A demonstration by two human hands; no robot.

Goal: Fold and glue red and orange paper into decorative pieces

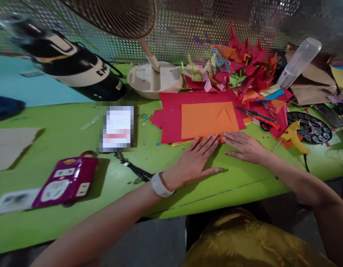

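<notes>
An orange sheet of paper (200, 120) lies on a larger red sheet (171, 102) on the green table. My left hand (197, 159), with a pale band at its wrist, rests palm down, fingers stretched over the near edge of the orange paper. Beside it my right hand (245, 147) lies flat, fingertips on the same edge near its right end. Under the fingers the paper seems folded over, though the hands partly hide it. A crease mark shows on the orange sheet's right part. A slim yellow strip (182, 142) sticks out left of my left fingers.
Behind the papers are folded paper shapes (252, 66) and a fan (156, 79). To the right lie scissors (264, 120), a yellow glue gun (293, 137) and a black palette (313, 128). Leftward are a phone (117, 128), a purple pouch (66, 178) and a large bottle (85, 70).
</notes>
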